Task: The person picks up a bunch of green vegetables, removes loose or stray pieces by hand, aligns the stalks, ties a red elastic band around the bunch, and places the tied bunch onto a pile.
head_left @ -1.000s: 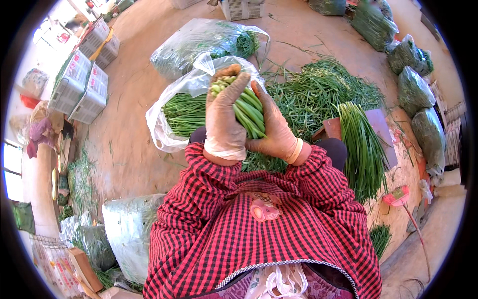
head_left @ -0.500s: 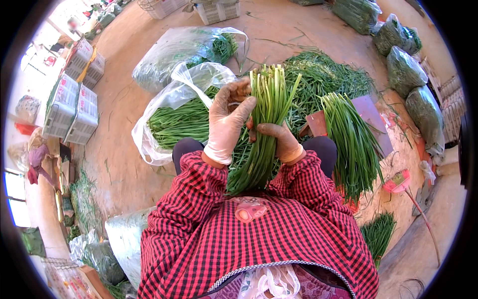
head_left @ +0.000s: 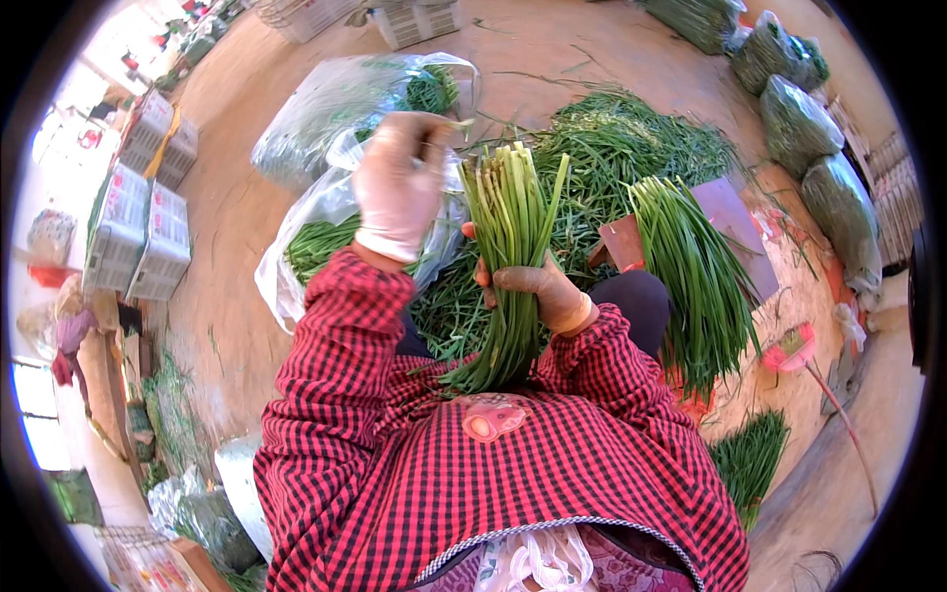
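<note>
A bunch of garlic chives point(head_left: 508, 212) stands upright before me, its pale cut ends at the top and its green leaves hanging toward my lap. My right hand point(head_left: 543, 288), in a soiled glove, is wrapped round the middle of it. Up and to the left of the bunch, apart from it, is my left hand point(head_left: 402, 178) in a whitish glove with dirty fingers. Its fingers are bent together and smeared by motion; a thin pale bit shows at their tips. Another bunch of chives point(head_left: 691, 281) lies on a small board stand point(head_left: 725, 227) to the right.
Loose green leaves point(head_left: 631, 138) are heaped ahead. Clear plastic bags point(head_left: 330, 109) of chives lie front left. White crates point(head_left: 158, 242) stand at the far left, filled bags point(head_left: 843, 217) along the right. A red-handled broom point(head_left: 838, 409) and more chives point(head_left: 750, 459) lie lower right.
My left hand has moved away from the top of the bunch, up and to the left. My right hand still grips the bunch, which sits slightly farther left in view.
</note>
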A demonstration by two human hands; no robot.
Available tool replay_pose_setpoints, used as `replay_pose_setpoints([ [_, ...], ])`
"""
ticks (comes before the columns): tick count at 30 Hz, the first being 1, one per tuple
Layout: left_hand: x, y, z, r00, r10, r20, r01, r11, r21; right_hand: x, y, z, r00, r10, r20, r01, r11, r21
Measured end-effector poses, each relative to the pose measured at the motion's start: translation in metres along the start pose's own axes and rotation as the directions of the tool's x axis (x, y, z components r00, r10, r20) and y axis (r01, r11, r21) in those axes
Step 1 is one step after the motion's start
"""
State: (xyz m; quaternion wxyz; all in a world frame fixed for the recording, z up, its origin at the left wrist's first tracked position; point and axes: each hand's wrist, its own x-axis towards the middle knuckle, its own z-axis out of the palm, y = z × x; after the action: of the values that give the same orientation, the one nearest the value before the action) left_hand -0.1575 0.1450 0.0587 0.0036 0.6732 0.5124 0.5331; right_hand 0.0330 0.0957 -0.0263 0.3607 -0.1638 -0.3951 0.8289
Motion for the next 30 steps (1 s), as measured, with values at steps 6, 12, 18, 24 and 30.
replay_pose_setpoints([
  [6, -0.009, -0.075, -0.016, 0.986, -0.129, 0.106, 0.101, 0.966, 0.236, -0.036, -0.076, -0.019, 0.884, -0.335, -0.326, 0.300, 0.941, -0.156],
  [12, -0.057, -0.104, 0.071, 0.740, -0.367, 0.564, 0.458, 0.889, -0.024, -0.171, -0.239, -0.051, 0.604, -0.614, -0.509, 0.071, 0.677, -0.732],
  [18, -0.082, -0.026, 0.162, 0.314, -0.314, 0.896, 0.697, 0.717, 0.007, -0.205, -0.270, -0.119, 0.624, -0.618, -0.478, -0.650, -0.070, -0.757],
  [24, -0.118, 0.032, 0.258, 0.242, -0.081, 0.967, 0.780, 0.610, -0.143, -0.147, -0.200, -0.215, 0.561, -0.330, -0.759, -0.822, -0.109, -0.560],
  [30, -0.120, 0.075, 0.265, 0.254, -0.070, 0.965, 0.718, 0.682, -0.139, -0.149, -0.144, -0.271, 0.630, -0.148, -0.762, -0.570, 0.578, -0.584],
])
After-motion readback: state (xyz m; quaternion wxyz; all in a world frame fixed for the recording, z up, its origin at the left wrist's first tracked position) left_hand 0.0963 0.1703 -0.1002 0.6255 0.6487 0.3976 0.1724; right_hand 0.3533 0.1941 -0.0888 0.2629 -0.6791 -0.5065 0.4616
